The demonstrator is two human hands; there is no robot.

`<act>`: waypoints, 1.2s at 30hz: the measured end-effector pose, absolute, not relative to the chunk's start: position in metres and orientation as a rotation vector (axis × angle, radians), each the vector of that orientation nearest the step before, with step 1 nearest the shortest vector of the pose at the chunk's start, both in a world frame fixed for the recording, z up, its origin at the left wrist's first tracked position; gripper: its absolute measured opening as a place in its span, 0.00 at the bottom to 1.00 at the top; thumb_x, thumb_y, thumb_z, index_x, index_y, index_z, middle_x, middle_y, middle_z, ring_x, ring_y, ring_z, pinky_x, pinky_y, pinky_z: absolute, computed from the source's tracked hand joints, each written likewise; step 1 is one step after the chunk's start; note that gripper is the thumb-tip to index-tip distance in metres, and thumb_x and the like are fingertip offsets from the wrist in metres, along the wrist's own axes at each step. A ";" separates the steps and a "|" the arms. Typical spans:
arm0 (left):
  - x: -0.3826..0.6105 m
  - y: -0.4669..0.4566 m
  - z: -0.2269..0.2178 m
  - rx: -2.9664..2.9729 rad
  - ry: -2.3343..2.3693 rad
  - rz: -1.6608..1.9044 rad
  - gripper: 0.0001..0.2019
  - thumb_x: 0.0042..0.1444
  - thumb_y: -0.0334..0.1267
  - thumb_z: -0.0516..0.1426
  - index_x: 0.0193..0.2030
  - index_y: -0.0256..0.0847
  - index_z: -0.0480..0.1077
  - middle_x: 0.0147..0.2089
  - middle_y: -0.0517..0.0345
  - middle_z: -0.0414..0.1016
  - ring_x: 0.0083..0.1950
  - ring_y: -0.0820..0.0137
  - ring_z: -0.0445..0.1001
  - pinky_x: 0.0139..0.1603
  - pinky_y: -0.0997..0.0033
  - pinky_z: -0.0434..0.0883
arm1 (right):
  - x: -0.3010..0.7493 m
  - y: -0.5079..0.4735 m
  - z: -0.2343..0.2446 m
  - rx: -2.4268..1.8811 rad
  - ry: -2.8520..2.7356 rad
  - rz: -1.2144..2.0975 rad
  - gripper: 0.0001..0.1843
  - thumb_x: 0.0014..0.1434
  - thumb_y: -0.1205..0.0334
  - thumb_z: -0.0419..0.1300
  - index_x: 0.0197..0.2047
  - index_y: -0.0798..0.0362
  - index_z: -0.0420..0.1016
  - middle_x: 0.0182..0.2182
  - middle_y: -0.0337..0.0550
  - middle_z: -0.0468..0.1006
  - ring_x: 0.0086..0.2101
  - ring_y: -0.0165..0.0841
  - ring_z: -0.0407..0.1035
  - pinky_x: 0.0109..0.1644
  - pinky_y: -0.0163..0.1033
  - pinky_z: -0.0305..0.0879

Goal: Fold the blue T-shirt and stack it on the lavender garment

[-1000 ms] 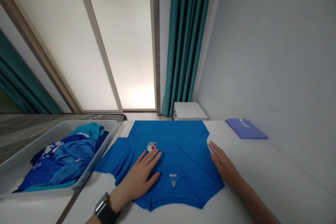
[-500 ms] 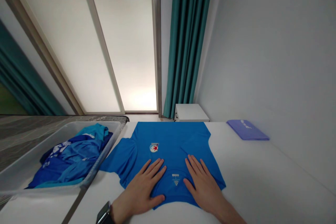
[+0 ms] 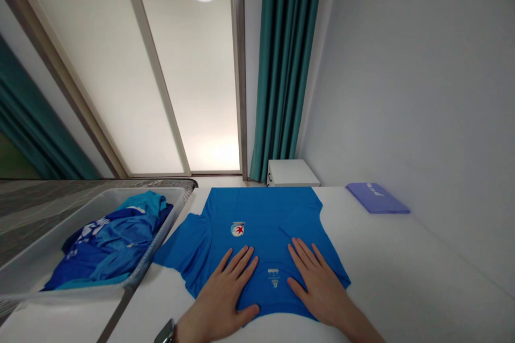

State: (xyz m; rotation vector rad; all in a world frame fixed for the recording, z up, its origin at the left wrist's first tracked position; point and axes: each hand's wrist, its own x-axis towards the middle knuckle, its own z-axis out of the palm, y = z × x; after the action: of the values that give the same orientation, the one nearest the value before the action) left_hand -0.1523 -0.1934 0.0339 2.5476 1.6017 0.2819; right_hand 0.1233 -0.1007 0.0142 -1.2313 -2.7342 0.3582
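A blue T-shirt (image 3: pixel 263 211) lies spread on the white table, its neckline toward me and one sleeve stretched out to the left. It bears a small red-and-white logo on the chest and a printed label inside the neck. My left hand (image 3: pixel 227 292) rests flat on the shirt left of the neckline, fingers spread. To the right of the label, my right hand (image 3: pixel 317 284) also presses flat on the fabric with its fingers stretched out. The shirt's right sleeve is not visible as a spread-out piece. A dark watch (image 3: pixel 166 331) sits on my left wrist.
On the left stands a translucent plastic bin (image 3: pixel 161 230) holding crumpled blue garments (image 3: pixel 116 246). A folded purple garment (image 3: pixel 377 198) lies at the table's far right, by the wall. A white cabinet (image 3: pixel 293 172) stands beyond the table's far edge.
Both hands have shifted slightly to the right and toward me, staying flat on the T-shirt. The near part of the shirt has slid a little with them.
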 end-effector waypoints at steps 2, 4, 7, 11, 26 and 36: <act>-0.153 -0.192 0.035 2.548 1.591 0.284 0.45 0.58 0.56 0.57 0.74 0.52 0.36 0.75 0.52 0.42 0.73 0.51 0.48 0.70 0.39 0.49 | 0.124 -0.101 0.015 -1.211 -2.739 0.363 0.37 0.68 0.39 0.41 0.73 0.49 0.43 0.71 0.43 0.43 0.69 0.44 0.39 0.72 0.57 0.35; -0.154 -0.191 0.035 2.548 1.581 0.277 0.46 0.57 0.57 0.58 0.74 0.51 0.36 0.75 0.52 0.42 0.73 0.50 0.48 0.70 0.38 0.49 | 0.125 -0.101 0.015 -1.197 -2.737 0.357 0.37 0.68 0.40 0.41 0.73 0.48 0.43 0.71 0.43 0.43 0.69 0.44 0.40 0.71 0.57 0.35; -0.154 -0.191 0.035 2.551 1.575 0.265 0.47 0.55 0.58 0.59 0.74 0.51 0.36 0.75 0.51 0.42 0.73 0.49 0.49 0.69 0.38 0.50 | 0.125 -0.100 0.014 -1.198 -2.729 0.347 0.36 0.68 0.40 0.42 0.73 0.47 0.42 0.71 0.43 0.44 0.69 0.43 0.40 0.72 0.57 0.35; -0.154 -0.192 0.035 2.559 1.590 0.263 0.48 0.55 0.58 0.59 0.74 0.50 0.36 0.75 0.50 0.43 0.73 0.50 0.50 0.69 0.38 0.51 | 0.127 -0.099 0.012 -1.176 -2.727 0.347 0.36 0.68 0.40 0.43 0.73 0.47 0.41 0.71 0.42 0.43 0.69 0.43 0.40 0.72 0.56 0.35; -0.149 -0.196 0.037 2.546 1.623 0.257 0.46 0.57 0.55 0.59 0.74 0.51 0.35 0.75 0.52 0.40 0.73 0.51 0.49 0.70 0.39 0.51 | 0.129 -0.099 0.010 -1.180 -2.739 0.334 0.36 0.68 0.41 0.43 0.73 0.46 0.41 0.71 0.42 0.43 0.69 0.43 0.41 0.72 0.56 0.35; -0.151 -0.197 0.036 2.523 1.620 0.281 0.44 0.59 0.55 0.57 0.74 0.50 0.35 0.75 0.52 0.42 0.73 0.52 0.49 0.70 0.41 0.52 | 0.130 -0.104 0.007 -1.238 -2.732 0.338 0.36 0.68 0.40 0.42 0.73 0.46 0.42 0.71 0.42 0.44 0.69 0.43 0.40 0.71 0.57 0.35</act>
State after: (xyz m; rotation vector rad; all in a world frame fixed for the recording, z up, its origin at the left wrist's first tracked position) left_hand -0.1508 -0.1974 0.0364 2.5230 1.6204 0.2806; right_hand 0.1298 -0.1039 0.0067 -1.2378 -2.7318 0.3384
